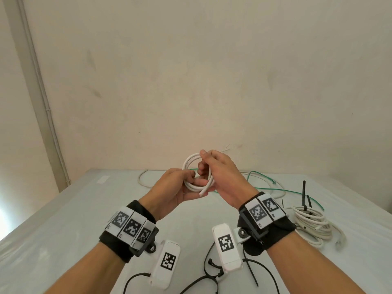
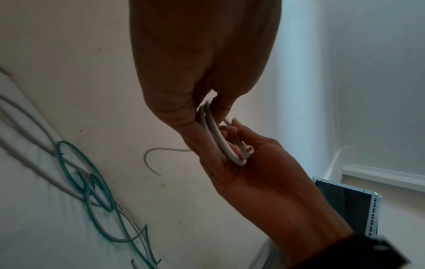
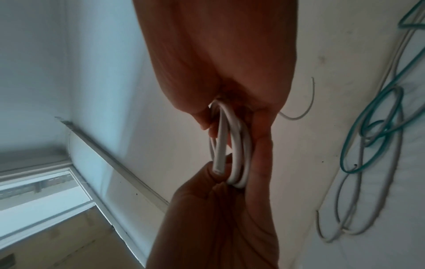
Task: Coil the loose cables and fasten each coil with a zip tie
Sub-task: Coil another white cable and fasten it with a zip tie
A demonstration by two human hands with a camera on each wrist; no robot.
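A small white cable coil (image 1: 191, 166) is held up over the far middle of the table, between both hands. My left hand (image 1: 187, 177) pinches its lower left side, seen close in the left wrist view as the coil (image 2: 216, 138). My right hand (image 1: 202, 164) curls its fingers round the coil's top and right side (image 3: 239, 145). The cut cable end (image 1: 202, 193) sticks out below the hands. A thin white strand (image 2: 156, 151) trails off behind the coil. Black zip ties (image 1: 253, 272) lie on the table near my right wrist.
A larger white coil (image 1: 311, 223) bound by a black zip tie (image 1: 304, 194) lies at the right. A loose green cable (image 1: 265, 181) and a loose white cable (image 1: 143, 179) sprawl along the table's (image 1: 63, 219) far edge by the wall. A metal rack (image 2: 345, 200) stands beside the table.
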